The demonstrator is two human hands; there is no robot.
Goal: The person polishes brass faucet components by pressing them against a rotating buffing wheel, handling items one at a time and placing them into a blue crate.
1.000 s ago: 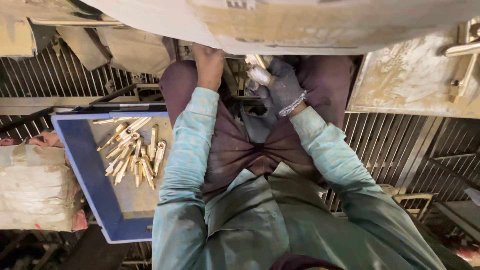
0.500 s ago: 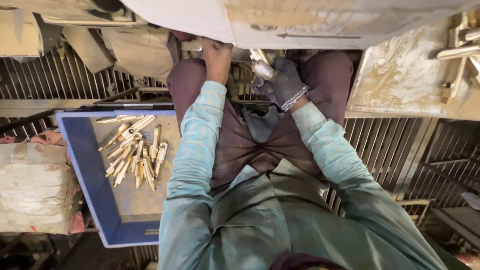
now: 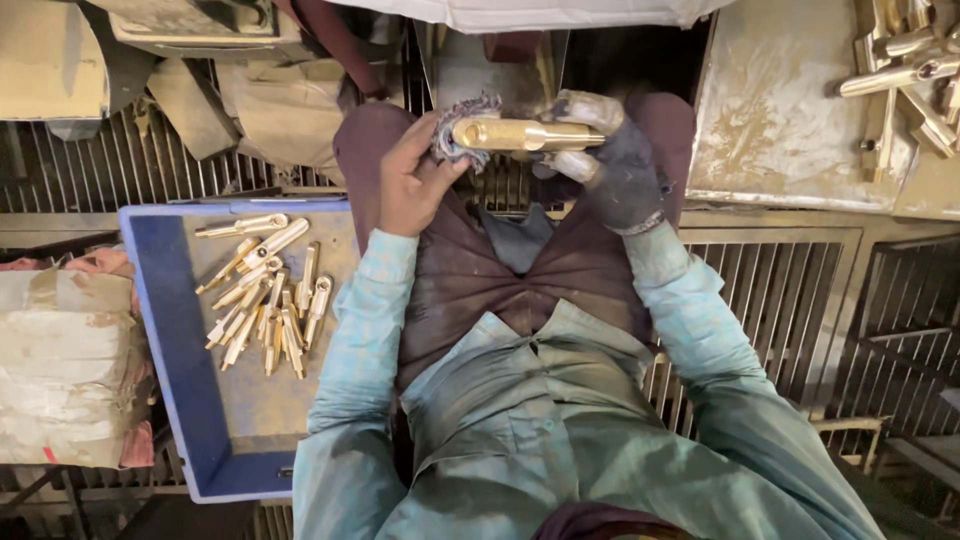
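A brass part [image 3: 525,134], a short cylindrical fitting of polished golden colour, is held level above the lap, roughly midway between the knees and in front of the dark-clothed thighs. Its right-hand end is gripped by the right hand [image 3: 610,165], which is covered by a dark, worn glove with pale fingertips; the fingers are closed around the part from above and below. At the other end, a frayed scrap of cloth [image 3: 462,128] is pressed against the part by the left hand [image 3: 410,185], which is bare, its fingers curled narrowly about the cloth. For the wiping to be done well, it is judged that the part should be kept steady by the gloved hand and turned a little at a time, so that the cloth is carried over the whole surface and no side is missed; the cloth should be kept bunched so that bare skin is not drawn across the clean metal. To the person's left, a blue tray [image 3: 160,330] is seen resting on a slatted metal floor grating [image 3: 780,290], and in it a heap of similar brass pieces [image 3: 265,300] lies loosely piled. Further brass pieces [image 3: 905,65] are stacked on a stained metal worktop [image 3: 770,130] at the upper right. A taped cardboard box [image 3: 65,365] stands just beside the tray.
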